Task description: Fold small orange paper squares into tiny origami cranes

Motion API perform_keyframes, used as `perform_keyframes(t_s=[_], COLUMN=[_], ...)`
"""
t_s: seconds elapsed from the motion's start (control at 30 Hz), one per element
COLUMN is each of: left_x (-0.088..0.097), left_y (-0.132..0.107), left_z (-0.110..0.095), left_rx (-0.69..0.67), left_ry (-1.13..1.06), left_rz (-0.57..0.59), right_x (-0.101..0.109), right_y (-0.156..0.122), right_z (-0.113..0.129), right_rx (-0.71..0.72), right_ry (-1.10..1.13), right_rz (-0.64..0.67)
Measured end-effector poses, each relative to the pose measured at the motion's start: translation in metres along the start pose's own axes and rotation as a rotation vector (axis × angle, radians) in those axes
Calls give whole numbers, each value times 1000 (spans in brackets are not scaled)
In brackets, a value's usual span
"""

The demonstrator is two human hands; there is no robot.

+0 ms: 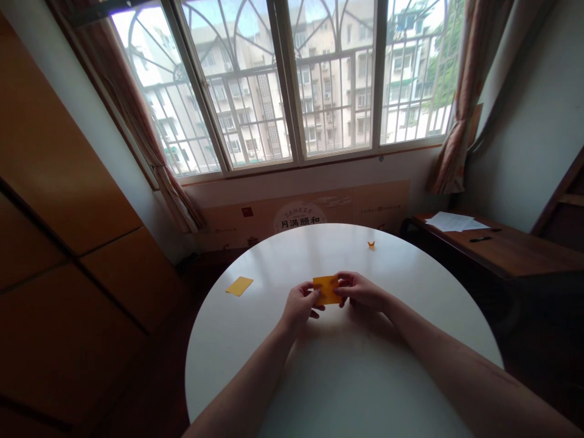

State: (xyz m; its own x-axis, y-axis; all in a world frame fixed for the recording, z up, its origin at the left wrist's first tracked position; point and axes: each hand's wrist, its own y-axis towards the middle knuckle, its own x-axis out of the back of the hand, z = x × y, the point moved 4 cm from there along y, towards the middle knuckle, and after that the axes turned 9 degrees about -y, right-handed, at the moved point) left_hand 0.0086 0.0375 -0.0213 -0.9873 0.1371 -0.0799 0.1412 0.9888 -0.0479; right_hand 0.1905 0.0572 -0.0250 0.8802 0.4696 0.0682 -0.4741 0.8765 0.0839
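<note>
Both bare forearms reach in from the near side and converge toward the middle, the left from the near centre, the right from the near right corner. The left hand (pixel 301 306) has its fingers curled and its thumb pointing right. The right hand (pixel 362 291), just beside it, lies knuckles up. Each pinches one edge of the same orange paper (pixel 326 289).

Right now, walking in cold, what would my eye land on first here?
Most likely the orange paper pinched between the left hand and right hand at the middle of the round white table. Next come a second orange sheet lying flat to the left and a tiny folded orange piece near the far edge. Behind it all, the big barred window glows with daylight.
</note>
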Motion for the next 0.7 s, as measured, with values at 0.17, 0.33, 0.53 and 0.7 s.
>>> perform_keyframes(t_s=[0.17, 0.33, 0.53, 0.7], left_x=[-1, -3, -2, -1], left_y=[-1, -2, 0, -2], left_z=[-1, -2, 2, -2], left_rx=[17, 20, 32, 108], left_ry=[-5, -1, -10, -89], left_rz=[2, 14, 1, 64], right_x=[2, -4, -5, -1], right_y=[0, -1, 2, 3], right_z=[-5, -1, -2, -7], right_rx=[-7, 7, 8, -18], right_ry=[-22, -32, -40, -79], right_rz=[-33, -15, -62, -99])
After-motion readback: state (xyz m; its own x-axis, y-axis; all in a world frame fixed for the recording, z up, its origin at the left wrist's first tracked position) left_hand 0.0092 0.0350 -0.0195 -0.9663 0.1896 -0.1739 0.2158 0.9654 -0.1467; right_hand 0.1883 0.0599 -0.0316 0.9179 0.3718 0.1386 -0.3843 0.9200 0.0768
